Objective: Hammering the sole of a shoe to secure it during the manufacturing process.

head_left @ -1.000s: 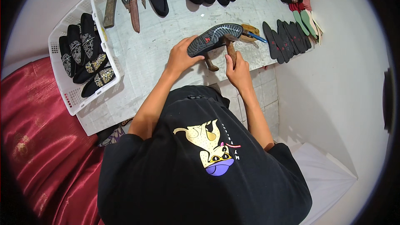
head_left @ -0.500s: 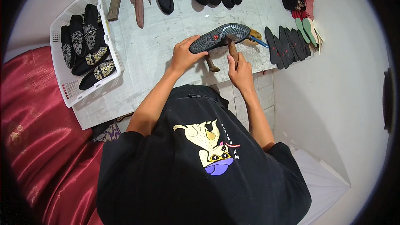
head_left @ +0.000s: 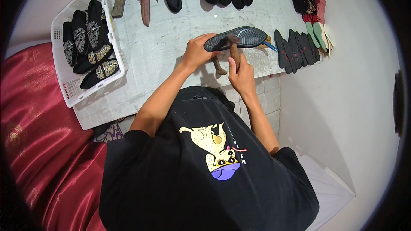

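By the left hand (head_left: 198,52) at upper centre of the frame, the left end of a black shoe (head_left: 251,37) is gripped, sole up, the rest extending rightward. A hammer (head_left: 234,53) is clasped in the right hand (head_left: 243,76) below, its head over the sole.

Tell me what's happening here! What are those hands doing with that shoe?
A person's left hand is gripping one end of a dark shoe, turned so its ridged sole faces up. The right hand holds a hammer by its wooden handle, with its head over the sole; I can't tell if they're touching. More black shoes sit in the white basket on the left.
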Demonstrator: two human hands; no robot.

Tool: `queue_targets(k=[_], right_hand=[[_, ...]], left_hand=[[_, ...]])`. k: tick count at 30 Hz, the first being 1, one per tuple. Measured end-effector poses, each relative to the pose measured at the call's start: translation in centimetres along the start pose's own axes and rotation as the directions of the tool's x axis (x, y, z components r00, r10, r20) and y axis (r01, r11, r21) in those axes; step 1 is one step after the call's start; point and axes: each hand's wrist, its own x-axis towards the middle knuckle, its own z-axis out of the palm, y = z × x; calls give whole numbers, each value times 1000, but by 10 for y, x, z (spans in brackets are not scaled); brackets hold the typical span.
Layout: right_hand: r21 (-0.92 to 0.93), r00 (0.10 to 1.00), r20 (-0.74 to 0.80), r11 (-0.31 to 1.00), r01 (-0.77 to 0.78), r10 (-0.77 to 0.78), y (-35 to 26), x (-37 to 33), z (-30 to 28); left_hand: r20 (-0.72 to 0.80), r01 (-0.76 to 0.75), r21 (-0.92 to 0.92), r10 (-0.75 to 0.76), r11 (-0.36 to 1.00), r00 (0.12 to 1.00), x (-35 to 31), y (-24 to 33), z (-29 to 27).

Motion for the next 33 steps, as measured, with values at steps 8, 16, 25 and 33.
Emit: queue_targets(k=[8,16,25,33], right_hand=[[-57,999,43,998,27,-24,16,3,3],[-103,997,73,994,-18,25,5,4,-2],[2,1000,8,1000,-8,8,-10,-3,-1],[30,999,25,999,36,-37,-1,-21,15]], left_hand=[[-6,110,-303,-117,947,993,-13,-16,-2],[35,166,-392,-165,905,986,-17,-23,0],[24,80,-286,-76,955,997,-3,-23,0],[22,17,-262,-11,965,1000,0,-23,4]])
